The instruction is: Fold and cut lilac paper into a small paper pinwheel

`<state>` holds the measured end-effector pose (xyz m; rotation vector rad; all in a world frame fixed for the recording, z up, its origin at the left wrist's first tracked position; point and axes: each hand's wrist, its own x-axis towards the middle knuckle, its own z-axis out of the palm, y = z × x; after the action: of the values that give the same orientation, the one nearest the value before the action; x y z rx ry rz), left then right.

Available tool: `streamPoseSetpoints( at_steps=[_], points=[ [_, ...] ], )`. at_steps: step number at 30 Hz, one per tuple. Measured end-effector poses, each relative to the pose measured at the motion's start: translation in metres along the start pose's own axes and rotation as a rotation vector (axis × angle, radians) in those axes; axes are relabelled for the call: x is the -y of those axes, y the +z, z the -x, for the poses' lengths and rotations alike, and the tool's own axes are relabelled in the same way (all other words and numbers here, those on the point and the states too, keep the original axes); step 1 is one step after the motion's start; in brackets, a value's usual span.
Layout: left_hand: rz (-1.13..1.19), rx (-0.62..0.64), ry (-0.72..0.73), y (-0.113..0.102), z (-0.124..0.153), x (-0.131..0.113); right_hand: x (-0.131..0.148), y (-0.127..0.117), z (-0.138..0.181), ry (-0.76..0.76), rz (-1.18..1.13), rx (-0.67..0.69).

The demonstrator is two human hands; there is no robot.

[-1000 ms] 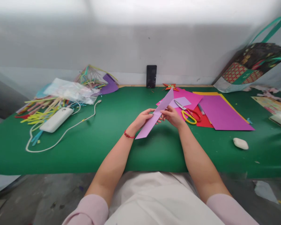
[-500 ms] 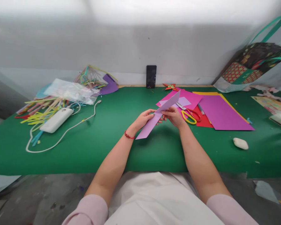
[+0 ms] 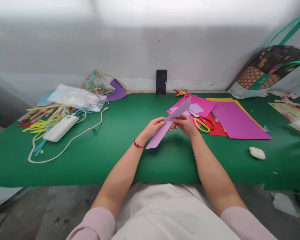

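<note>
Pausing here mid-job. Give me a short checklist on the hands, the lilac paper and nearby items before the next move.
1. Left hand gripping the lilac paper: ok, fingers on its near part.
2. Right hand gripping it too: ok, fingers near its middle.
3. Scissors in neither hand: ok, lying among the coloured sheets beyond the right hand.
4. Scissor blades fully closed: cannot tell, too small and partly behind the paper.
5. White cable apart from both hands: ok, off to the left.
6. Paper's fold crisp: cannot tell at this angle.
</note>
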<state>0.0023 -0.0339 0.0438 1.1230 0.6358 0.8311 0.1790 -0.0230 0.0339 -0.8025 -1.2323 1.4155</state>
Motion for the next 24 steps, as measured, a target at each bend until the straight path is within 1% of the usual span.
streamPoseSetpoints(
  at_steps=[4, 9, 15, 17, 21, 24],
  points=[
    [0.023, -0.031, -0.031, 0.003, 0.000, 0.001, 0.001, 0.000, 0.000, 0.007, -0.024, -0.003],
    [0.054, -0.060, -0.055, 0.004, -0.001, 0.003, 0.003, 0.000, 0.001, 0.021, 0.006, 0.019],
    [0.101, -0.072, -0.074, 0.004, -0.001, 0.003, 0.007, -0.002, 0.004, -0.061, 0.060, 0.079],
    [0.126, -0.054, -0.089, 0.002, -0.001, 0.003, 0.008, -0.003, 0.005, -0.079, 0.101, 0.092],
    [0.130, 0.034, -0.162, -0.003, -0.002, 0.002, 0.010, -0.004, 0.006, -0.072, 0.168, 0.120],
    [0.091, 0.043, -0.130, -0.005, -0.001, 0.002, 0.011, -0.003, 0.006, -0.066, 0.189, 0.127]
  ],
)
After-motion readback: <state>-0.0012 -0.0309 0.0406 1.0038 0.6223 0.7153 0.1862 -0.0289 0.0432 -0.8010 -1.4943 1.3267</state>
